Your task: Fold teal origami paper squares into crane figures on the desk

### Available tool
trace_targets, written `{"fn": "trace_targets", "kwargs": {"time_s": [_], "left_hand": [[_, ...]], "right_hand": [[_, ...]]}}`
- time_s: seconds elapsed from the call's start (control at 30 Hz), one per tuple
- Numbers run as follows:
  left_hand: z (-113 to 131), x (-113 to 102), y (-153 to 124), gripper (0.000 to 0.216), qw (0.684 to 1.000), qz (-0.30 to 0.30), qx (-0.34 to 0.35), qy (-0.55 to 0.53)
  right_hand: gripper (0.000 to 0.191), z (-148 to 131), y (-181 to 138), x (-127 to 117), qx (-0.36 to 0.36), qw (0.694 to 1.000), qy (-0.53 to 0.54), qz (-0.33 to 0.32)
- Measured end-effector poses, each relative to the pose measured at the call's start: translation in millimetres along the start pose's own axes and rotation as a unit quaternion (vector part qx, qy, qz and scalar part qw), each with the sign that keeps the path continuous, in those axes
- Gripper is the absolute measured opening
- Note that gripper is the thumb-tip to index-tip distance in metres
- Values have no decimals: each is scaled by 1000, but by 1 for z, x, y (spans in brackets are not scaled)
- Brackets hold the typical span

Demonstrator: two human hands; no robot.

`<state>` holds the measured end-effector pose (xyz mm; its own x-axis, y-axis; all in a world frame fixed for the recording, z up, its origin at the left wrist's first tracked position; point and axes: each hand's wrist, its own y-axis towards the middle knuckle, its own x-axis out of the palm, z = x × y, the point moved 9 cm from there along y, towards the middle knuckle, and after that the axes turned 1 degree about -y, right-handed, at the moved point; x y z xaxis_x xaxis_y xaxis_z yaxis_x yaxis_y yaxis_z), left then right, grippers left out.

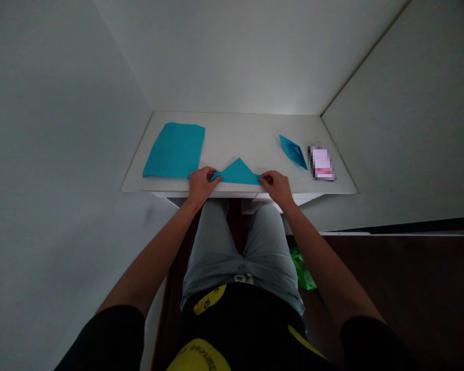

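Centrally, at the near edge of the white desk (239,135), lies the folded paper (238,172), blue, its peak pointing to the far side and its long base running left to right along the near edge. The left hand (203,184) pinches its left end between thumb and fingers; the right hand (277,185) pinches its right end likewise. To the left lies a flat blue sheet (175,150), its near right corner beside the left hand; contact between the two cannot be told. To the far right of the folded paper rests a pointed blue boat (293,151), set obliquely. Further right, near the desk's right end, lies a pixelated rectangular object (321,164). Below, on the dark floor (402,288), is a green bag (303,270), partly hidden by the right forearm.
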<state>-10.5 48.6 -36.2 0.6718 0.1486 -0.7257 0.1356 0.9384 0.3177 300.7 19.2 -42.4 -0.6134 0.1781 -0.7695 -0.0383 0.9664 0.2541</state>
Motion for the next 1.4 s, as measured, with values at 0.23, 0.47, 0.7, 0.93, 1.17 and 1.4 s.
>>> {"fn": "trace_targets", "kwargs": {"time_s": [0.23, 0.47, 0.7, 0.93, 1.17, 1.4], "left_hand": [[23, -1, -26, 22, 990, -9, 126, 62], [36, -5, -49, 28, 982, -12, 177, 69], [37, -5, -46, 20, 983, -59, 154, 76], [35, -8, -45, 20, 989, -57, 124, 51], [30, -6, -39, 22, 991, -83, 106, 6], [33, -8, -37, 19, 990, -104, 86, 38]], "right_hand": [[38, -25, -15, 3, -88, 987, -133, -12], [39, -46, -46, 5, -165, 971, -171, -6], [30, -33, -55, -1, -144, 984, -98, 29], [28, -23, -53, -10, -91, 993, 8, 81], [39, -21, -46, -12, -33, 992, 102, 64], [48, -16, -39, -6, 41, 974, 207, 80]]}}
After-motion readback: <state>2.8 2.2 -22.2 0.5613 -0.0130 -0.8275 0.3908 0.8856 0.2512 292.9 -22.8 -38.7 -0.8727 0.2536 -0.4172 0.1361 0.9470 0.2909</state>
